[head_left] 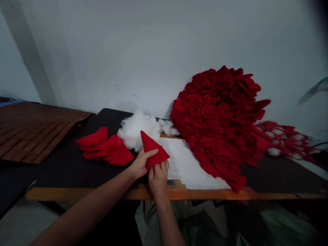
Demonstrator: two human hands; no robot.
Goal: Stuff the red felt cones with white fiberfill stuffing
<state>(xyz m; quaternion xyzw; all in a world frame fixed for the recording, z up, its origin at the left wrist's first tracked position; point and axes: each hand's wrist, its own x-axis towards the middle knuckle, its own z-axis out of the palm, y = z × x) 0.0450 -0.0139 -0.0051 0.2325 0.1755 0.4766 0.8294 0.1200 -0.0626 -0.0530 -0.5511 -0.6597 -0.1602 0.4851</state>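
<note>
My left hand (pixel 139 164) and my right hand (pixel 158 177) both hold a red felt cone (pixel 153 150) at its lower end, with its tip pointing up and to the left. Behind the cone lies a tuft of white polyester stuffing (pixel 137 128), touching it. To the left of my hands is a loose pile of flat red felt pieces (pixel 106 148). A white paper sheet (pixel 184 164) lies to the right of my right hand. Its far side runs under a large heap of red felt cones (pixel 220 119).
The black tabletop (pixel 64 171) has a wooden front edge (pixel 205 194). A brown woven mat (pixel 33 133) lies at the left. Past the heap is a strip of red pieces with white stuffing (pixel 284 141). A white wall (pixel 128 51) stands behind the table.
</note>
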